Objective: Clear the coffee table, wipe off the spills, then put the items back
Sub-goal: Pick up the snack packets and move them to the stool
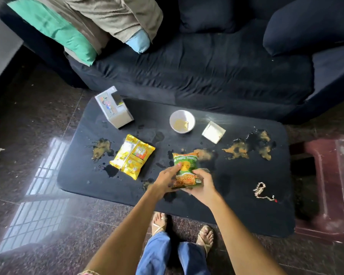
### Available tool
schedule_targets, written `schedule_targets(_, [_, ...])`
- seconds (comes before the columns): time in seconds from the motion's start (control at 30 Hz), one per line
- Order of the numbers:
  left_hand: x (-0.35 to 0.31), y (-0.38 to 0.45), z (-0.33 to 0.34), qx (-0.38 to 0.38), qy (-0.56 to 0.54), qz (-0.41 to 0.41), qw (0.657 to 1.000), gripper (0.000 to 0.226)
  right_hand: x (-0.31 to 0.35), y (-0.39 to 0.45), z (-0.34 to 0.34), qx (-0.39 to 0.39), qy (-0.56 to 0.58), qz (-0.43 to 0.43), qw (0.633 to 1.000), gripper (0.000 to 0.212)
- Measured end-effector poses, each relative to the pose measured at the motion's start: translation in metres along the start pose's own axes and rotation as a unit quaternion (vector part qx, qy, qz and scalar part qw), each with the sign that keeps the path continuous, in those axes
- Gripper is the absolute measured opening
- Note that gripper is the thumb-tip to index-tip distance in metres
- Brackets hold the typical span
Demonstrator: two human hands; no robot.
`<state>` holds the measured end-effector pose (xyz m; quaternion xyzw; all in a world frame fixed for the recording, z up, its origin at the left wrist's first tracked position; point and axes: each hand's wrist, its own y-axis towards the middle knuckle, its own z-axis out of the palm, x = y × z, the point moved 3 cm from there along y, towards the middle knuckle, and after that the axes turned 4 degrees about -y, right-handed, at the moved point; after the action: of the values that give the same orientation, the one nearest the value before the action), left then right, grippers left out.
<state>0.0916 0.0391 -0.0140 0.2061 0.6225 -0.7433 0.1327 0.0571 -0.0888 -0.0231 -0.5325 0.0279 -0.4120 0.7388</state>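
A green snack packet (186, 165) is held over the middle front of the black coffee table (236, 195). My left hand (166, 180) grips its left side and my right hand (202, 184) grips its lower right edge. A yellow packet (132, 156) lies flat to the left. Behind it stands a white carton (115, 109) at the back left. A white bowl (182, 121) with yellowish residue and a small white square packet (213, 132) sit at the back. Brown spills (246, 147) stain the right part, another spill (101, 148) the left. A beaded chain (261, 192) lies at the front right.
A dark blue sofa (207, 66) runs behind the table, with green, brown and blue pillows (77, 26) at its left end. A maroon plastic stool (330, 185) stands against the table's right end. My sandalled feet (183, 231) stand on glossy floor at the front edge.
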Motion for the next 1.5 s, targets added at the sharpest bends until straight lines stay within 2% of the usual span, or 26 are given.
schedule_targets(0.1, [-0.011,-0.009,-0.042,-0.033,0.021,0.03,0.999,0.029,-0.015,0.009,0.037,0.0,-0.137,0.028,0.99,0.015])
schedule_targets(0.17, [-0.017,-0.018,-0.069,-0.061,0.02,0.041,0.997,0.028,-0.021,0.016,0.059,0.006,-0.2,0.028,0.979,0.041])
schedule_targets(0.23, [-0.014,-0.019,-0.105,-0.097,-0.019,0.053,0.994,0.026,-0.031,0.031,0.084,-0.015,-0.21,0.021,0.977,0.053])
schedule_targets(0.27, [-0.013,-0.023,-0.121,-0.116,-0.041,0.058,0.991,0.031,-0.036,0.038,0.095,-0.04,-0.221,0.012,0.974,0.051])
schedule_targets(0.37, [-0.002,-0.024,-0.161,-0.169,-0.082,0.058,0.98,0.07,-0.051,0.06,0.116,-0.124,-0.281,0.004,0.952,0.056])
schedule_targets(0.53, [0.01,-0.028,-0.214,-0.24,-0.123,0.085,0.959,0.068,-0.073,0.094,0.154,-0.191,-0.336,-0.039,0.922,0.083])
schedule_targets(0.6, [0.015,-0.029,-0.229,-0.255,-0.152,0.095,0.95,0.072,-0.077,0.102,0.164,-0.202,-0.346,-0.048,0.915,0.078])
schedule_targets(0.7, [0.024,-0.025,-0.243,-0.264,-0.191,0.081,0.942,0.076,-0.077,0.106,0.171,-0.203,-0.373,-0.054,0.904,0.032])
schedule_targets(0.77, [0.028,-0.022,-0.24,-0.256,-0.211,0.081,0.94,0.068,-0.076,0.106,0.172,-0.213,-0.39,-0.049,0.894,0.033])
schedule_targets(0.87, [0.021,-0.027,-0.228,-0.264,-0.227,0.082,0.934,0.051,-0.077,0.11,0.175,-0.244,-0.364,-0.027,0.899,0.059])
schedule_targets(0.93, [0.014,-0.026,-0.226,-0.269,-0.241,0.09,0.928,0.039,-0.076,0.115,0.185,-0.263,-0.333,-0.03,0.905,0.069])
schedule_targets(1.0, [0.009,-0.025,-0.228,-0.275,-0.243,0.093,0.925,0.045,-0.076,0.119,0.195,-0.268,-0.306,-0.039,0.913,0.063])
schedule_targets(1.13, [0.005,-0.026,-0.237,-0.276,-0.226,0.093,0.93,0.062,-0.068,0.113,0.202,-0.258,-0.301,-0.076,0.915,0.029])
schedule_targets(1.23, [0.001,-0.028,-0.24,-0.271,-0.224,0.092,0.932,0.053,-0.038,0.095,0.2,-0.299,-0.359,-0.169,0.868,0.026])
schedule_targets(1.3, [-0.003,-0.03,-0.24,-0.271,-0.231,0.091,0.93,0.043,-0.018,0.08,0.199,-0.309,-0.421,-0.261,0.812,0.022])
schedule_targets(1.37, [-0.005,-0.028,-0.239,-0.272,-0.233,0.09,0.929,0.046,-0.011,0.067,0.2,-0.29,-0.477,-0.335,0.759,0.018])
schedule_targets(1.43, [-0.009,-0.026,-0.236,-0.268,-0.235,0.097,0.929,0.047,-0.018,0.062,0.203,-0.204,-0.534,-0.388,0.723,0.022])
schedule_targets(1.5, [-0.012,-0.022,-0.234,-0.262,-0.238,0.103,0.929,0.051,-0.036,0.059,0.207,-0.095,-0.603,-0.404,0.682,0.028])
